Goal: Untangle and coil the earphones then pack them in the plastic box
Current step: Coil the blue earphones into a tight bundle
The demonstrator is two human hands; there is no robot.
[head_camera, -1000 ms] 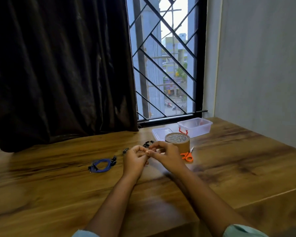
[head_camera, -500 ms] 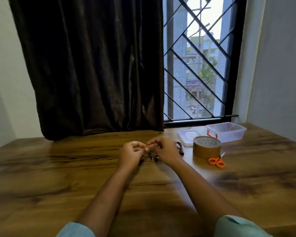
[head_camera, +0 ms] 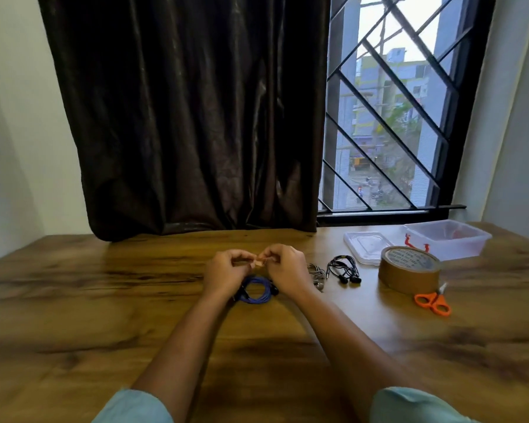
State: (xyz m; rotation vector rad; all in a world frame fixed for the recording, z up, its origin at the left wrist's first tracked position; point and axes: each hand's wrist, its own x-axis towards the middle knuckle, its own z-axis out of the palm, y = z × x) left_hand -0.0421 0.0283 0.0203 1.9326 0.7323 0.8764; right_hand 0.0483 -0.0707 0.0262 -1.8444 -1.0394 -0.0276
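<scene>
Head view: fingertips (head_camera: 268,257) of both hands meet just above the table (head_camera: 104,315) and pinch a small tan tape piece (head_camera: 258,263) between them. Left hand (head_camera: 226,271) and right hand (head_camera: 287,270) both have the fingers curled in tight, holding nothing else that shows.

Directly under the fingers lie the blue earphones (head_camera: 257,290), already wound into a round coil, partly hidden by both hands. Whether any finger touches the coil cannot be told. Just right of the right hand are the grey earphones (head_camera: 316,271), then the black earphones (head_camera: 344,268), both bundled and lying loose. Further right sit the tape roll (head_camera: 409,268) and the orange scissors (head_camera: 432,303). Farthest from the fingers, right and back, are the lid (head_camera: 368,247) and the open plastic box (head_camera: 449,239).

Change: a second ago the blue coil lay well off to the left of the hands, which worked near the tape roll. Now the hands are over the blue coil, with the same pinch on the strip. Judgement: the strip is meant to bind the blue coil so it stays wound. Coiling looks done for this set; taping comes next, and packing in the box is not yet started for it.
</scene>
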